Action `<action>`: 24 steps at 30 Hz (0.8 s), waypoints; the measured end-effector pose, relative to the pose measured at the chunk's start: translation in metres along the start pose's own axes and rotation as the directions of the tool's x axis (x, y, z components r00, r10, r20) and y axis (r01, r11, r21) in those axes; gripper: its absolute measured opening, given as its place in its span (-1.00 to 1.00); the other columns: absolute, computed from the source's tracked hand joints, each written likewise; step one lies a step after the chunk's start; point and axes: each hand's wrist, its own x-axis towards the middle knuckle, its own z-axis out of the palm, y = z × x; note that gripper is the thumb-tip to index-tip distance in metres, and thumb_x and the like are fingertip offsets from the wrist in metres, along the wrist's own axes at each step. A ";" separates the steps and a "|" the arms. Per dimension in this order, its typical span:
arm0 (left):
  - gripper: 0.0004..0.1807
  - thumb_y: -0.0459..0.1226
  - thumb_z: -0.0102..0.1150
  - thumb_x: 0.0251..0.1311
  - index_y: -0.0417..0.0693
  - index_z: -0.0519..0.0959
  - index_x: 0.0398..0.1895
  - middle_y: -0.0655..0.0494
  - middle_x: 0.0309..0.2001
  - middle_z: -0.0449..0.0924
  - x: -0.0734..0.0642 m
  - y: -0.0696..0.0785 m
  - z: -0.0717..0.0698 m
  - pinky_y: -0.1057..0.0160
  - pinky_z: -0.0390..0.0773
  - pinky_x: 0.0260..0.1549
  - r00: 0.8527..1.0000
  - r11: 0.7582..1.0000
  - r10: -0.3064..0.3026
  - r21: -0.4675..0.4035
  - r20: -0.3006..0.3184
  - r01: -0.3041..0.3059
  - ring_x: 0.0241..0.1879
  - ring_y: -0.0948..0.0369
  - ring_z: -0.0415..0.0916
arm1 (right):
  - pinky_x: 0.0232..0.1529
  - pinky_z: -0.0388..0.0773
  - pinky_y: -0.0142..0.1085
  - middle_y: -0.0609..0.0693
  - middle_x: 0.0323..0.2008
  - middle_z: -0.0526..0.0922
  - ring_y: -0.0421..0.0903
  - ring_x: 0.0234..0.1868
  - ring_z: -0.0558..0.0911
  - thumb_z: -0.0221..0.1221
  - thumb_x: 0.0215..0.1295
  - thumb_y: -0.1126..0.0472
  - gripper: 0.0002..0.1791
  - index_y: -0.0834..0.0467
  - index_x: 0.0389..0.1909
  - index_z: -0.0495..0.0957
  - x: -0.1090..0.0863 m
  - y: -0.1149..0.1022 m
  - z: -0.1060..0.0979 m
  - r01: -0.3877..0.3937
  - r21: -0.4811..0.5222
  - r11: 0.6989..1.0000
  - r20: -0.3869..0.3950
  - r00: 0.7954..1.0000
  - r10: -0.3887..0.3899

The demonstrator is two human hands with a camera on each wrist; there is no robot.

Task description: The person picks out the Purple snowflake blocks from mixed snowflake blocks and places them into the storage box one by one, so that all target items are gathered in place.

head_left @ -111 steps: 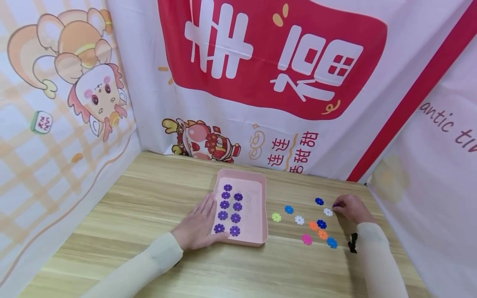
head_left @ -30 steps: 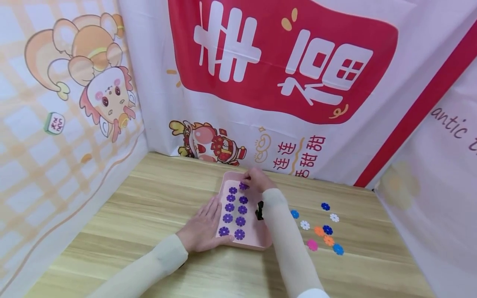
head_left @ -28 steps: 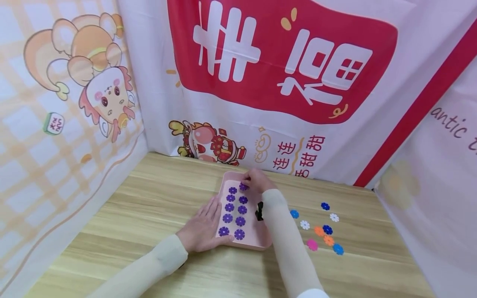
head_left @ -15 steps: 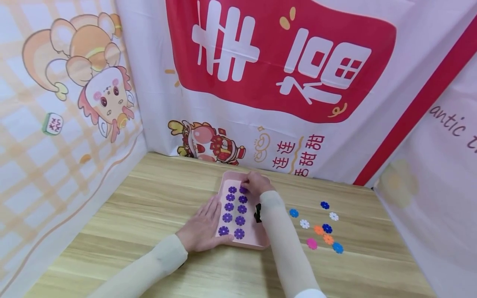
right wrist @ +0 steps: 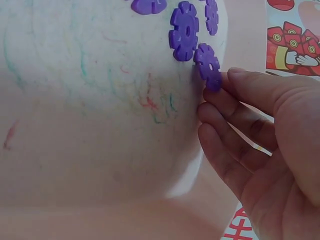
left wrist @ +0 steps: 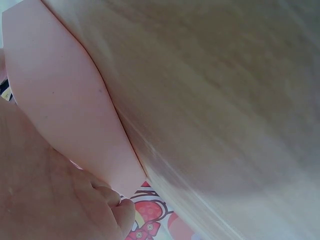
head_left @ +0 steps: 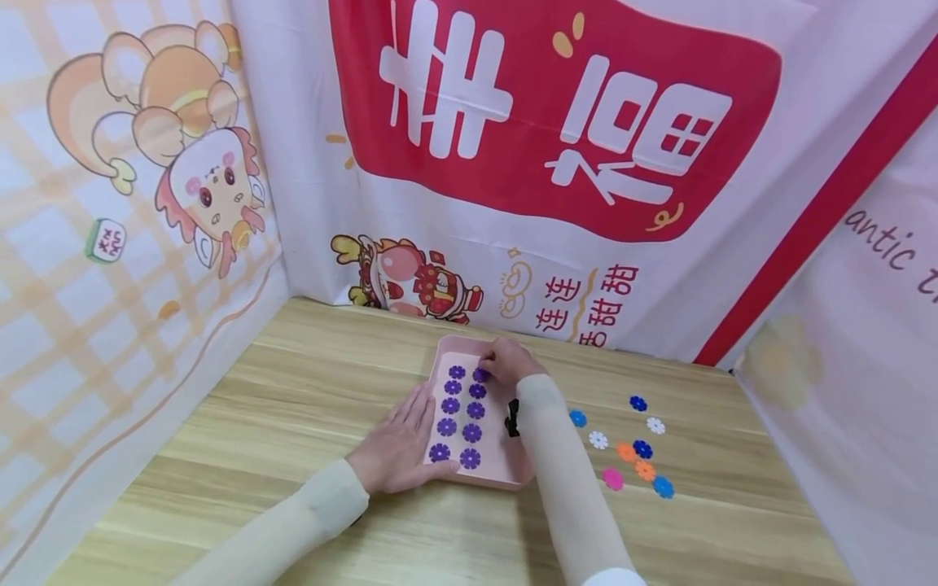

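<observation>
A pink tray (head_left: pixel 498 478) lies on the table with two columns of purple flower-shaped plastic discs (head_left: pixel 446 426) on its floor. At the far end of the right-hand column, my right hand (head_left: pixel 510 360) pinches one purple disc (right wrist: pixel 209 68) between thumb and index finger. In the right wrist view that disc is tilted, close to a flat-lying purple disc (right wrist: pixel 184 32). My left hand (head_left: pixel 393 443) rests along the tray's left side with fingers straight, the thumb over the near left corner. The left wrist view shows its palm against the tray's outer wall (left wrist: pixel 75 95).
Right of the tray, loose discs lie on the wooden table (head_left: pixel 718 505): blue (head_left: pixel 663 487), dark blue (head_left: pixel 638 403), white (head_left: pixel 655 425), orange (head_left: pixel 645 470) and pink (head_left: pixel 612 478). My right sleeve (head_left: pixel 572 488) crosses the tray's right edge. Printed cloth (head_left: pixel 469 195) hangs behind.
My right hand has come from the loose discs at the right into the tray, carrying a purple disc. Over the last second it has shifted only slightly. The left hand stays against the tray.
</observation>
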 end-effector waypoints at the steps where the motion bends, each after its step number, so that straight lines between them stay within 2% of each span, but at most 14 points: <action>1: 0.24 0.47 -0.10 0.38 -0.42 -0.04 0.66 -0.33 0.71 -0.33 0.000 0.000 0.000 -0.18 -0.01 0.69 1.000 1.000 0.002 -0.001 -0.003 -0.002 0.71 -0.23 -0.22 | 0.01 0.72 -0.23 -0.07 -0.25 0.79 -0.17 -0.25 0.71 0.24 0.55 0.09 -0.81 0.04 -0.12 0.81 0.000 0.000 -0.001 0.003 0.003 1.000 0.003 1.000 -0.003; 9: 0.23 0.46 -0.10 0.39 -0.43 -0.03 0.65 -0.36 0.71 -0.29 0.003 0.000 -0.001 -0.18 0.00 0.68 1.000 1.000 0.009 0.005 -0.003 -0.009 0.71 -0.24 -0.21 | -0.15 0.69 -0.29 0.01 -0.24 0.82 -0.13 -0.29 0.68 0.21 0.58 0.13 -0.79 0.07 -0.09 0.81 -0.007 0.000 -0.013 0.010 0.027 1.000 0.035 0.999 -0.011; 13: 0.25 0.49 -0.14 0.38 -0.42 -0.03 0.65 -0.34 0.71 -0.30 0.007 -0.002 -0.002 -0.16 -0.01 0.69 1.000 1.000 0.010 0.013 -0.001 -0.010 0.72 -0.23 -0.22 | -0.10 0.73 -0.26 0.06 -0.15 0.83 -0.11 -0.23 0.71 0.19 0.58 0.18 -0.78 0.11 -0.01 0.79 -0.012 0.004 -0.020 0.044 0.027 0.999 0.050 0.998 -0.046; 17: 0.26 0.50 -0.14 0.37 -0.42 -0.04 0.66 -0.34 0.71 -0.32 0.007 -0.004 -0.002 -0.15 -0.02 0.69 1.000 1.000 0.007 0.003 0.005 -0.007 0.72 -0.22 -0.24 | 0.08 0.76 -0.17 0.05 -0.04 0.82 -0.10 -0.09 0.74 0.19 0.58 0.19 -0.76 0.13 0.08 0.76 -0.019 0.005 -0.031 0.133 -0.029 0.991 0.072 0.989 -0.130; 21: 0.25 0.48 -0.09 0.38 -0.40 -0.06 0.67 -0.31 0.72 -0.38 0.006 -0.007 -0.003 -0.17 -0.03 0.69 1.000 1.000 -0.008 -0.022 0.016 0.008 0.72 -0.22 -0.26 | 0.15 0.75 -0.11 0.06 0.00 0.82 -0.05 -0.03 0.77 0.19 0.57 0.14 -0.72 0.15 0.12 0.73 -0.033 0.010 -0.044 0.257 -0.108 0.960 0.081 0.965 -0.249; 24: 0.26 0.46 -0.06 0.37 -0.39 -0.09 0.67 -0.29 0.72 -0.39 0.004 -0.009 -0.004 -0.19 -0.03 0.69 1.000 0.999 -0.022 -0.040 0.018 0.023 0.72 -0.22 -0.27 | 0.25 0.72 -0.07 0.09 0.10 0.80 0.00 0.10 0.77 0.19 0.58 0.11 -0.68 0.14 0.19 0.70 -0.050 0.017 -0.053 0.295 -0.144 0.945 0.076 0.955 -0.287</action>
